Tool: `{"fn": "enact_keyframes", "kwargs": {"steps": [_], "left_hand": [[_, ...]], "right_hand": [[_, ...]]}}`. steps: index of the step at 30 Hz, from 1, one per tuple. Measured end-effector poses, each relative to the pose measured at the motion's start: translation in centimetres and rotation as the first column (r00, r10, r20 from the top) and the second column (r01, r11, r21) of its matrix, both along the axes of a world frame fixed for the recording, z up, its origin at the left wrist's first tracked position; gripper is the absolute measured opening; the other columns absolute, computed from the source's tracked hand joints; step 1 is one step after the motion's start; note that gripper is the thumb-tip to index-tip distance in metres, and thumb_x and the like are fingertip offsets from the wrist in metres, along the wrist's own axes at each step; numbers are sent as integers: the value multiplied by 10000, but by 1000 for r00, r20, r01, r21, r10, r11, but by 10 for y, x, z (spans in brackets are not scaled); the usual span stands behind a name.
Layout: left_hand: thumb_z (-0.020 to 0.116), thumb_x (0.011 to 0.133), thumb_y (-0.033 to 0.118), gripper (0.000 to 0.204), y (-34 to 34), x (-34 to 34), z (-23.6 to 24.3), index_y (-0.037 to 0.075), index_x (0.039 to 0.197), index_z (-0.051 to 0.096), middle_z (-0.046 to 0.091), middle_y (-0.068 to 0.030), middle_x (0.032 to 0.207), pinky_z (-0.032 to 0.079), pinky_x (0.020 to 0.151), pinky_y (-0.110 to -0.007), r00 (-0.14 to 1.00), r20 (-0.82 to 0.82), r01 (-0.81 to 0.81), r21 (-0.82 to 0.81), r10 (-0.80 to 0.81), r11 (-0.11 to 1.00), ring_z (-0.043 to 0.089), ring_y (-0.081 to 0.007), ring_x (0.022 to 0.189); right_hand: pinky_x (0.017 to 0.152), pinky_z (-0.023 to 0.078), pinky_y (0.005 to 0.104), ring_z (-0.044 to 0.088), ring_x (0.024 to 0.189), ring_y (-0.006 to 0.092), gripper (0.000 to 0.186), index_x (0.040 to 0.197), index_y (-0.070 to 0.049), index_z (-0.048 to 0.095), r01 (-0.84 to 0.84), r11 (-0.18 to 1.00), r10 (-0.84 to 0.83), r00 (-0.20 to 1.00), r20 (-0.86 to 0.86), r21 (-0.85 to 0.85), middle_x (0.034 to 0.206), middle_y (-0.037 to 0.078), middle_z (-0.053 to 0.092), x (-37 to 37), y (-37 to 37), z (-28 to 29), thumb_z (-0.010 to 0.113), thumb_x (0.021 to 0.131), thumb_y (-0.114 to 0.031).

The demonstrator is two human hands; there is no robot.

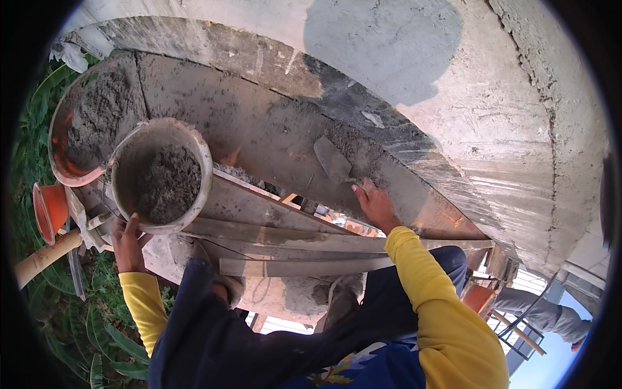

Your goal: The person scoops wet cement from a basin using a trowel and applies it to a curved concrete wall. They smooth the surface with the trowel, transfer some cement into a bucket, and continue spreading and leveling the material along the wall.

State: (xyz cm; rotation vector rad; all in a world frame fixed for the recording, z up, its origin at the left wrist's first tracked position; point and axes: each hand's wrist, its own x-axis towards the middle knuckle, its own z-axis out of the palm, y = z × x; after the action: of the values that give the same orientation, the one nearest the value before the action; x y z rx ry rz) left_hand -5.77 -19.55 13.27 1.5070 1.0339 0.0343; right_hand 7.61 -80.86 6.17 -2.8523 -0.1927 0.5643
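A grey, mortar-stained bucket [205,155] tilts toward me at the left, part filled with wet grey mortar [167,183]. My left hand [129,244] is at its near lower edge, fingers closed against the rim. On the dark, mortar-smeared ledge [253,139], a trowel [332,159] lies with its flat blade pointing away and to the left. My right hand [377,205] closes around its handle end, which the fingers mostly hide. Behind the bucket stands a wider orange-rimmed tub [58,146] holding more mortar [107,117].
A curved concrete wall [512,123] rises beyond the ledge. Long wooden boards [298,238] run by my feet, with gaps beside them. At far left are an orange container [48,211], a bamboo pole [48,258] and plants [97,334]. Another person's grey-clad leg [541,311] shows at lower right.
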Motion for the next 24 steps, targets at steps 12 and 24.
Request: {"fn": "enact_keyframes", "kwargs": {"steps": [12,24], "left_hand": [[641,1058,207,288,-16,2,9,46,1297,648,747,-40,1099,634,775,-303,1000,3,-31,-18,31,999,732,-135,919],[630,1053,203,292,-17,0,9,50,1301,649,740,-33,1082,623,762,-302,998,32,-59,-44,60,997,725,-130,911]], "right_hand": [[968,543,587,692,1095,531,533,1377,33,588,-56,985,83,983,-163,164,1168,370,712,20,178,1,495,1118,-423],[1058,498,584,656,1189,536,575,1468,87,500,202,933,-137,965,-225,299,1245,362,696,78,275,-4,516,1107,-361]]}}
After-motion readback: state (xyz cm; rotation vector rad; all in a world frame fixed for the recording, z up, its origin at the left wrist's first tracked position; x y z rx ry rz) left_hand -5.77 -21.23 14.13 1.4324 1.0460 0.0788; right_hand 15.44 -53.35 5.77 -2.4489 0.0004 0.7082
